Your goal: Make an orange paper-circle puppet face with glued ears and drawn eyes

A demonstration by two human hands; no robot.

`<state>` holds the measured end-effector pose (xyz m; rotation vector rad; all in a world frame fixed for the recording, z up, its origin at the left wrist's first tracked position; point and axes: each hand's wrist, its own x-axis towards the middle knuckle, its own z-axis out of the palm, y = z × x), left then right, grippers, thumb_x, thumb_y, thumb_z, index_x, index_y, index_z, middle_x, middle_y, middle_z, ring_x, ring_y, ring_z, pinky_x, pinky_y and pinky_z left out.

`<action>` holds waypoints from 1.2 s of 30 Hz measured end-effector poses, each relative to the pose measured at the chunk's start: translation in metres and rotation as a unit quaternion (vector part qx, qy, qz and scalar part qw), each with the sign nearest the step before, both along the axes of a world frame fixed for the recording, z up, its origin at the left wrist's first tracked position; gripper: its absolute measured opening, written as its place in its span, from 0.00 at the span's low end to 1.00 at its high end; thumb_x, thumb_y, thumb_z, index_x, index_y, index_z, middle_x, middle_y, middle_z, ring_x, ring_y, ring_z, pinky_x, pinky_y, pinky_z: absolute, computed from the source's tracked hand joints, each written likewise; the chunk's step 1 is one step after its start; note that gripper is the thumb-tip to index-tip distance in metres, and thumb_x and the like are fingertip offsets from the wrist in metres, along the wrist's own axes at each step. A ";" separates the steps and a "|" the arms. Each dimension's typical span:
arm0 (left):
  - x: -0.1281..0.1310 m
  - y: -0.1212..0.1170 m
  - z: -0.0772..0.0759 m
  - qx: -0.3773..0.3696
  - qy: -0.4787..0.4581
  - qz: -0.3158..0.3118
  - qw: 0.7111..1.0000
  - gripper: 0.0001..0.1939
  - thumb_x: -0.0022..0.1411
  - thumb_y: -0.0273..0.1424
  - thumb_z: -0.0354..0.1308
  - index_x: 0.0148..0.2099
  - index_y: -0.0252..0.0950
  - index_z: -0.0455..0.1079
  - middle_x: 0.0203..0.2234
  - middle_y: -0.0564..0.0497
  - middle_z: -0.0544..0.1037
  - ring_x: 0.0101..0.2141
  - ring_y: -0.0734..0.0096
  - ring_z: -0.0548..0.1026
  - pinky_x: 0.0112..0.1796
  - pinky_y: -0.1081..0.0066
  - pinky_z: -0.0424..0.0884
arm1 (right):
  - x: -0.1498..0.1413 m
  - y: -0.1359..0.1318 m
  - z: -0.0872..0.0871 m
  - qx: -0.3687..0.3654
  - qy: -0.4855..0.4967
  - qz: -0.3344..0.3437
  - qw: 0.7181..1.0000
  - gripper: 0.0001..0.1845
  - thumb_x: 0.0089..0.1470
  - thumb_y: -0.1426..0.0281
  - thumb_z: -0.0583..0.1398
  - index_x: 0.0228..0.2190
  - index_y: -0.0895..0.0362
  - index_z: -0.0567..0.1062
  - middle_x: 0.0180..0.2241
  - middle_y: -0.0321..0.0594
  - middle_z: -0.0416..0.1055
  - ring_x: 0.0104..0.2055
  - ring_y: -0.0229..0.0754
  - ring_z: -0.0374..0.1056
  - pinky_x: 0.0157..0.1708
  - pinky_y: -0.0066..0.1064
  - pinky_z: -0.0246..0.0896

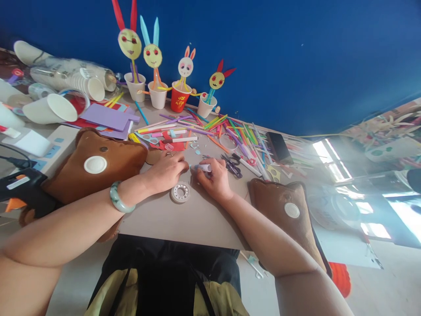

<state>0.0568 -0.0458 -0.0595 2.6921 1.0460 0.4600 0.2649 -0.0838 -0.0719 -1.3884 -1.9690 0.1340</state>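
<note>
My left hand (168, 170) rests on the table with its fingers curled, its fingertips touching the end of a small white tube (204, 167) that looks like a glue stick. My right hand (215, 179) is closed around that tube from the other side. A round white tape roll (180, 192) lies flat just below both hands. Black-handled scissors (232, 164) lie immediately right of my right hand. A green bangle (119, 198) is on my left wrist.
Four paper cups with rabbit-face sticks (179, 94) stand at the back by the blue wall. Coloured straws (226, 127) litter the table. Brown pouches lie left (98, 164) and right (289, 208). Stacked white cups (77, 81), purple foam sheets (107, 116), a glue gun (24, 186) and a phone (279, 147) are nearby.
</note>
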 end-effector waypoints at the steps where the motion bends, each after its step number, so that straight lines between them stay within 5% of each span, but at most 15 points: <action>1: 0.000 0.001 0.000 -0.002 -0.012 0.009 1.000 0.14 0.64 0.21 0.49 0.41 0.37 0.76 0.37 0.46 0.73 0.41 0.60 0.73 0.48 0.56 0.63 | 0.000 0.000 0.000 0.000 0.000 0.002 1.000 0.05 0.56 0.66 0.59 0.36 0.52 0.71 0.31 0.38 0.76 0.35 0.45 0.70 0.42 0.39 0.60; 17: 0.010 0.007 -0.001 -0.103 -0.036 0.053 0.993 0.23 0.56 0.17 0.49 0.49 0.41 0.73 0.49 0.44 0.65 0.55 0.54 0.64 0.53 0.48 0.62 | 0.000 0.000 0.003 0.024 -0.014 0.017 0.999 0.05 0.53 0.69 0.58 0.34 0.52 0.70 0.30 0.37 0.75 0.34 0.45 0.71 0.42 0.39 0.58; 26: 0.010 0.006 -0.010 -0.077 -0.036 0.036 0.996 0.21 0.54 0.17 0.49 0.47 0.40 0.70 0.48 0.44 0.64 0.56 0.55 0.63 0.53 0.49 0.61 | 0.001 0.000 0.003 0.040 -0.013 0.020 0.999 0.04 0.50 0.69 0.58 0.32 0.52 0.69 0.28 0.36 0.73 0.32 0.44 0.69 0.42 0.39 0.58; 36: 0.009 0.001 -0.002 -0.099 -0.041 0.036 0.994 0.18 0.54 0.17 0.49 0.43 0.38 0.71 0.49 0.43 0.64 0.57 0.52 0.63 0.55 0.47 0.59 | 0.002 -0.002 0.006 0.049 0.029 -0.016 0.998 0.07 0.48 0.71 0.58 0.33 0.51 0.69 0.29 0.36 0.74 0.33 0.45 0.68 0.40 0.40 0.61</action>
